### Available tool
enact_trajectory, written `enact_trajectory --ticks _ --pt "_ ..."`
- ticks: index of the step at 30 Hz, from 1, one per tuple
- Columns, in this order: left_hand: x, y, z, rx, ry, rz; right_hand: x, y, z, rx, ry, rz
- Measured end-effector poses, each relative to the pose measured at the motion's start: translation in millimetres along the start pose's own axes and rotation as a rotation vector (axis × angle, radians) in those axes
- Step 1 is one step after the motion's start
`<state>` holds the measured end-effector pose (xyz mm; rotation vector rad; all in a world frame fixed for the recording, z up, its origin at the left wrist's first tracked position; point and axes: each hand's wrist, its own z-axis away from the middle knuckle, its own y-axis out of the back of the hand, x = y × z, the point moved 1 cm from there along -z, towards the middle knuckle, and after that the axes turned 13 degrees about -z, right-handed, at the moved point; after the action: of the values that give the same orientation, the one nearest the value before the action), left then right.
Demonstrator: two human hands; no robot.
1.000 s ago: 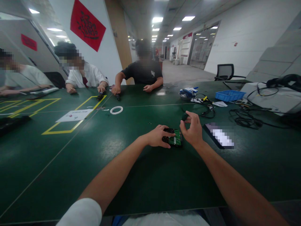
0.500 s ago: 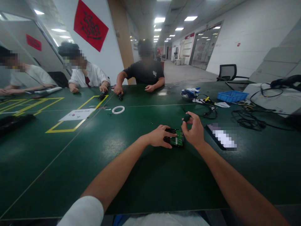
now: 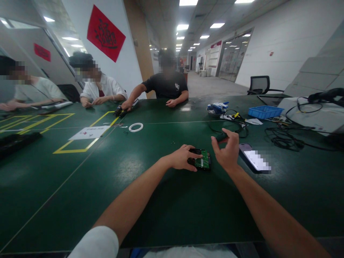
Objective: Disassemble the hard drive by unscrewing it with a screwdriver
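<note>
A hard drive (image 3: 205,160) lies on the green table with its green circuit board facing up. My left hand (image 3: 183,157) grips its left side, the thumb at the near edge and fingers across the top. Just right of the drive, my right hand (image 3: 228,152) is raised above the table. Between its thumb and fingers is a screwdriver (image 3: 220,137) with a dark green handle, held tilted and apart from the drive. Its shaft is too faint to make out. A phone (image 3: 254,157) with a lit screen lies beside my right hand.
Black cables (image 3: 286,138) and a blue basket (image 3: 265,111) are at the right. A white ring (image 3: 135,127) and a paper sheet (image 3: 89,132) lie left of centre. Across the table sit several people; one person's hand (image 3: 127,104) holds a black object.
My right hand has moved slightly right, and the screwdriver has tipped from steep to flatter. My left hand stays on the hard drive. The person opposite has reached further left.
</note>
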<state>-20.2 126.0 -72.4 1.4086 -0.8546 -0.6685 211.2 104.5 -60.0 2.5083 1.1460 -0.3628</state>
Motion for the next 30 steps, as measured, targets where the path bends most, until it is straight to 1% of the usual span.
enact_trajectory --ticks 3,6,11,13,15,16,18,20,22,24,25,27,30 --pt "0.2 2.6 0.4 -0.016 -0.005 -0.005 6.0 4.9 -1.8 0.032 0.011 0.021" --pt "-3.8 6.0 2.1 -0.05 0.035 -0.014 13.6 6.0 -1.7 -0.007 -0.009 0.034" --pt "-14.0 12.3 8.9 -0.132 0.162 -0.076 19.7 1.6 1.0 -0.068 -0.067 0.019" --pt "-17.4 16.1 12.1 -0.143 0.192 -0.078 20.2 -0.8 2.9 -0.087 -0.079 0.015" --pt "-22.9 20.9 15.5 -0.129 0.185 -0.032 21.5 -3.2 5.4 -0.123 -0.097 0.012" --pt "-27.6 23.3 17.3 -0.106 0.175 0.001 22.6 -4.5 6.8 -0.152 -0.11 0.013" --pt "-42.0 26.4 21.3 -0.014 0.176 0.049 25.7 -7.1 9.6 -0.221 -0.137 0.011" --pt "-62.7 23.8 26.2 0.122 0.261 0.029 28.8 -9.4 11.9 -0.273 -0.163 0.002" --pt "-85.3 13.3 32.0 0.236 0.433 -0.036 30.9 -11.1 13.1 -0.295 -0.182 -0.015" --pt "-104.4 -3.5 37.7 0.323 0.639 -0.077 31.5 -12.4 13.7 -0.302 -0.188 -0.032" --pt "-111.3 -12.6 39.9 0.353 0.702 -0.079 31.3 -12.8 14.0 -0.305 -0.19 -0.042" --pt "-119.5 -28.9 42.4 0.388 0.761 -0.068 30.4 -13.5 14.6 -0.308 -0.193 -0.053" --pt "-122.1 -41.9 41.5 0.422 0.747 -0.036 28.6 -13.9 15.6 -0.318 -0.2 -0.052"
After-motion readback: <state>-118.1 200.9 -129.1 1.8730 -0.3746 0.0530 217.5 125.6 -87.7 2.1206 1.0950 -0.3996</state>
